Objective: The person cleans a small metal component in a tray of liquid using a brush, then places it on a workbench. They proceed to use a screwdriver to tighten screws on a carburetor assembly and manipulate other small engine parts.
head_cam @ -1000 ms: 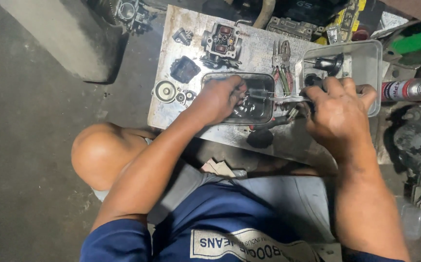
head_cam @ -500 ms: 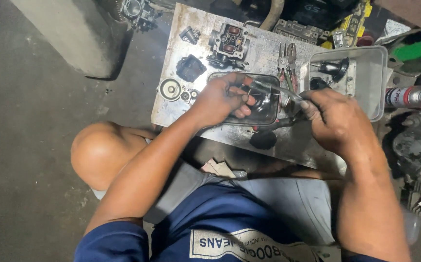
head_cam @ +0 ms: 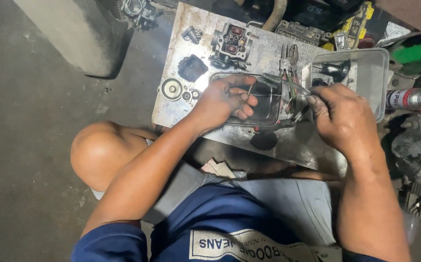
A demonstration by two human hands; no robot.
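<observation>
Head view: left hand (head_cam: 225, 99) pinches a thin pin (head_cam: 250, 90) over the clear tray (head_cam: 268, 120); right hand (head_cam: 344, 119) grips a slim tool (head_cam: 283, 83). Best steady both wrists, keeping parts above the tray.

Lower frame: a person in a dark blue short-sleeved shirt (head_cam: 225, 213) and grey shorts (head_cam: 288, 204) (a pale printed patch (head_cam: 249, 245) sits at bottom centre), forearms and knee (head_cam: 101, 153) bare.

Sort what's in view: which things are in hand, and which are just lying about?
In hand: left hand pinching a thin pin over the clear tray; right hand holding a slim tool.

Lying about: carburetor body, pliers, round cap, spray can.
</observation>
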